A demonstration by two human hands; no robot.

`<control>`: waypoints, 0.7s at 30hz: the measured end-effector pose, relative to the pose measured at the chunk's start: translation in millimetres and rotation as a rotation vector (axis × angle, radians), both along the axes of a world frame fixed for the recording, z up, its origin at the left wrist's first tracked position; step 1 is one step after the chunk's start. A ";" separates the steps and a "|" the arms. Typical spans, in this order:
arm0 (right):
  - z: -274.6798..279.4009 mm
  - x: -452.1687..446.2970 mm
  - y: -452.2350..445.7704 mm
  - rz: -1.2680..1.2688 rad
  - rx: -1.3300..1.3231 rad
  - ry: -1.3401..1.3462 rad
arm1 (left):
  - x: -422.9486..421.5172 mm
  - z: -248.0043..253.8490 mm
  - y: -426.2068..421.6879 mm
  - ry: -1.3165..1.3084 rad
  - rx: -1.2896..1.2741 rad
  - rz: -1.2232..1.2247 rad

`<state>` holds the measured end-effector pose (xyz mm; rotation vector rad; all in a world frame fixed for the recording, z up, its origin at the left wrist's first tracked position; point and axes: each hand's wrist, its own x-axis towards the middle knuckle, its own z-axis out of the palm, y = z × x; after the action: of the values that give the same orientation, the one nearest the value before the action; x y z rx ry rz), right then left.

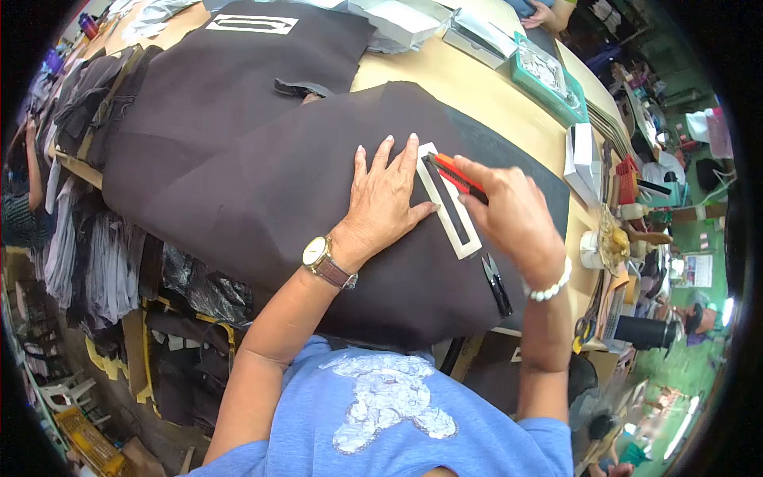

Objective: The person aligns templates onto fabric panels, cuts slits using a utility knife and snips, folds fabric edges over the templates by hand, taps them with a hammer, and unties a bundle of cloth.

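Observation:
Dark brown fabric [262, 175] covers much of the table in front of me. A white rectangular template [469, 248] with a long slot lies on it. My left hand [381, 195] rests flat on the fabric with spread fingers, its thumb and fingertips at the template's left edge. In my right hand [513, 211] is a red and black utility knife [447, 167], its tip near the upper end of the slot. Whether the blade touches the cloth I cannot tell. Black thread snips [497, 286] lie just below the template, under my right wrist.
A second white template [253, 25] lies on the far fabric. Beyond are a teal basket [548, 75] of small items and white boxes [477, 38]. Yellow-handled scissors [584, 330] sit at the right edge. Another person's hand [540, 14] shows at the top.

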<state>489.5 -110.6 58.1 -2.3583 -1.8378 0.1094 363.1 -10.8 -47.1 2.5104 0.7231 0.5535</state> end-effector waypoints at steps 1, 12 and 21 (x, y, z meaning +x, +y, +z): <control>5.2 -0.6 4.8 0.010 -0.047 -0.017 | 0.1 0.4 -0.3 0.005 0.000 0.010; 5.0 3.8 5.3 0.118 -0.069 -0.107 | 1.8 -2.3 0.9 -0.050 -0.010 0.015; 22.7 -11.8 -30.5 0.007 -0.226 -0.062 | 0.6 1.8 1.5 0.007 -0.032 0.018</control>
<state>477.7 -141.1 80.8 -2.5305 -1.9558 0.2606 363.7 -9.2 -45.3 2.4794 0.7517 0.5357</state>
